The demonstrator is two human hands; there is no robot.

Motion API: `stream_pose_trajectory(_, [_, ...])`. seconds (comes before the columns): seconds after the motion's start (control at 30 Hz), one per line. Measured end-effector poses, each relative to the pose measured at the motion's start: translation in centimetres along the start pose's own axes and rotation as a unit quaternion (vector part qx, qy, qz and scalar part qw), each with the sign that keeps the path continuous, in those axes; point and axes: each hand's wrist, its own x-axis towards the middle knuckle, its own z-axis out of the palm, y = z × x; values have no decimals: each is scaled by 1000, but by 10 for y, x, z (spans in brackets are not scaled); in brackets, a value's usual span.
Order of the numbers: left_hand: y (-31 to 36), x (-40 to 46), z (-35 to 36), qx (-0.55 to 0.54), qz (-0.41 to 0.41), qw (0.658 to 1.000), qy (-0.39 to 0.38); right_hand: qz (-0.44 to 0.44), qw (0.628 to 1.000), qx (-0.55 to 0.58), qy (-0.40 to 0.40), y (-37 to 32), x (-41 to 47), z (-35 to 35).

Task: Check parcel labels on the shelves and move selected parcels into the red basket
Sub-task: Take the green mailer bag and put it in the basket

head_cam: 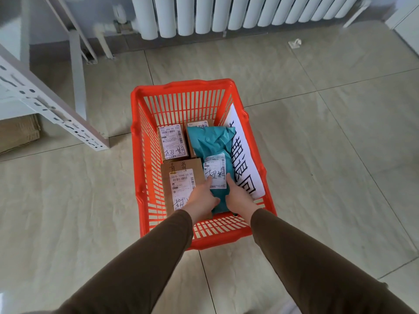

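Teal poly-bag parcel (215,143) set into the red basket (229,242)

The parcel's near end is gripped between the left hand (200,198) and right hand (238,196), inside the basket beside the near cardboard box (181,177) — if released unevenly, the soft bag may be slumped over that box's label.

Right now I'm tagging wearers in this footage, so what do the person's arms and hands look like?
Both arms wear plain dark-brown long sleeves, snug and ending at the wrists. The left hand and right hand are bare: no gloves, and no rings, watch or markings that I can see.
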Motion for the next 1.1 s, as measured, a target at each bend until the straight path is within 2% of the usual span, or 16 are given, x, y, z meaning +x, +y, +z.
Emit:
stream_pose_trajectory(0.1, [-2,5,-2,-31,-22,999,-16,1,998,64,-13,2,1,-1])
stream_pose_trajectory(0.3, [-1,13,-10,-87,-47,994,-36,-4,996,74,-39,3,4,-2])
stream_pose_trajectory(0.6, [0,12,-12,-108,-51,992,-43,15,996,85,-38,1,8,-4])
stream_pose_trajectory(0.77, [-1,-1,-21,-131,-22,990,-48,16,998,52,-25,-11,-9,-15])
stream_pose_trajectory(1.0, [11,-29,-59,-97,-9,995,-14,-41,994,99,24,-31,-50,-53])
stream_pose_trajectory(1.1, [26,-62,-85,-76,-5,997,1,-35,991,116,59,-50,-86,-78])
